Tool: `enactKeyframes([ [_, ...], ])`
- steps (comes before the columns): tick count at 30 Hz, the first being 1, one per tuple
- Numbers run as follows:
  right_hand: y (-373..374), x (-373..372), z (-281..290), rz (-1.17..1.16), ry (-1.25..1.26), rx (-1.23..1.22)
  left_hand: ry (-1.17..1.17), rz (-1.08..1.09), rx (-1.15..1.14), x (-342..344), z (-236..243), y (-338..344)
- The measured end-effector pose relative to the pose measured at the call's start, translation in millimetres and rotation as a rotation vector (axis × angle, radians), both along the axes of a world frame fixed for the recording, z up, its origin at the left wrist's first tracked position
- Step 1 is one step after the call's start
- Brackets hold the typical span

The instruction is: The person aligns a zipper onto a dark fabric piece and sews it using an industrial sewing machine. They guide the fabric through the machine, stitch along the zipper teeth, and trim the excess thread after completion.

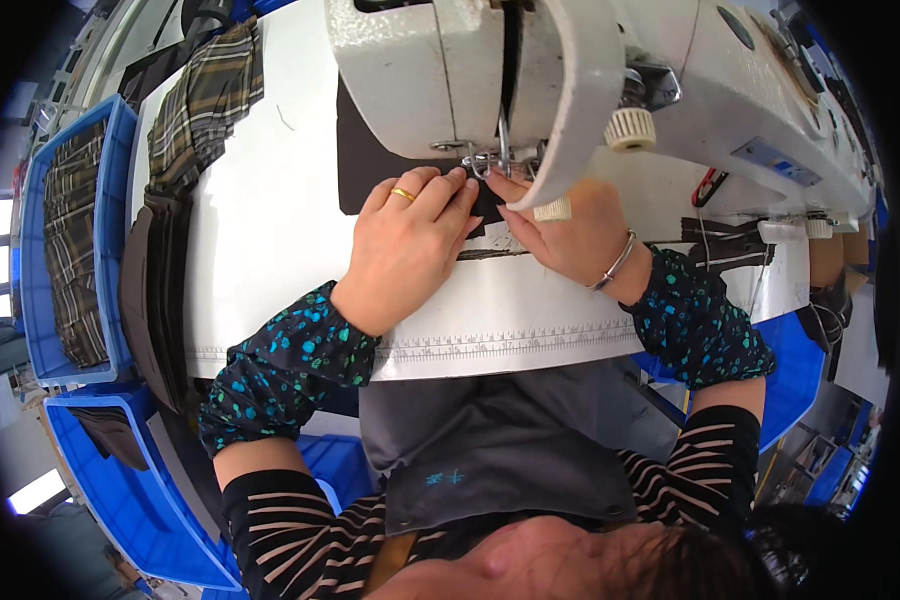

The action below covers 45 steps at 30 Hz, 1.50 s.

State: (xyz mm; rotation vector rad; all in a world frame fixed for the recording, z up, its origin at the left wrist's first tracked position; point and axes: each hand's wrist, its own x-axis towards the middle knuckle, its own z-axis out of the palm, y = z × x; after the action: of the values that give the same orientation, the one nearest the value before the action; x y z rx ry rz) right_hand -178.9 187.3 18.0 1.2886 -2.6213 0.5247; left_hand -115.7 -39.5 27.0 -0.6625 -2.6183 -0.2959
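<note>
A white sewing machine [420,90] stands over a dark brown cloth piece [365,165], part of which lies under the metal presser foot [482,162]. My left hand [405,245], with a gold ring, rests its outstretched fingers on the cloth just left of the foot. My right hand [575,235], wearing a bracelet, has its index finger and thumb closed at the cloth's edge, right of the foot. The machine's curved guard partly hides these right fingers. Between the hands, a dark strip with a frayed-looking edge [490,253] lies on the white table [280,230].
Plaid cloth [205,100] and stacked dark pieces [155,290] lie along the table's left edge. Blue bins [35,250] stand beyond it. To the right are a small red-and-black tool [710,187] and dark zipper-like strips [730,243]. A printed ruler [510,338] runs along the front edge.
</note>
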Motion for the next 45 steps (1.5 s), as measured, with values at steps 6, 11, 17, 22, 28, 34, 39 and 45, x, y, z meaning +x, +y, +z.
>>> enactKeyframes([
  [6,-2.1,-3.2,-0.9,0.028,0.096,-0.120,-0.022,0.001,0.001,-1.8,-0.4,-0.3],
  [11,-1.2,-3.3,-3.0,0.029,0.098,-0.099,-0.029,0.003,0.002,-1.2,1.3,0.2],
  [17,-2.5,-3.4,-5.9,0.035,0.113,-0.132,-0.025,0.006,-0.001,-1.0,1.5,-0.2],
  [22,-0.2,-8.0,-7.3,0.028,0.097,-0.086,-0.051,0.016,-0.004,-2.8,1.4,-0.9],
  [28,-2.0,-20.6,1.1,-0.036,0.101,-0.022,-0.022,0.019,-0.010,-2.4,3.4,-2.8],
  [34,-11.0,7.3,-3.0,-0.046,0.225,0.005,-0.059,0.015,0.047,2.9,7.1,-3.8],
  [39,-10.7,17.9,8.4,0.103,0.325,-0.068,-0.070,0.025,0.062,3.1,5.3,-7.2],
  [45,-2.6,5.4,-0.7,-0.032,0.259,-0.032,-0.056,0.013,0.067,1.5,1.2,-4.2],
])
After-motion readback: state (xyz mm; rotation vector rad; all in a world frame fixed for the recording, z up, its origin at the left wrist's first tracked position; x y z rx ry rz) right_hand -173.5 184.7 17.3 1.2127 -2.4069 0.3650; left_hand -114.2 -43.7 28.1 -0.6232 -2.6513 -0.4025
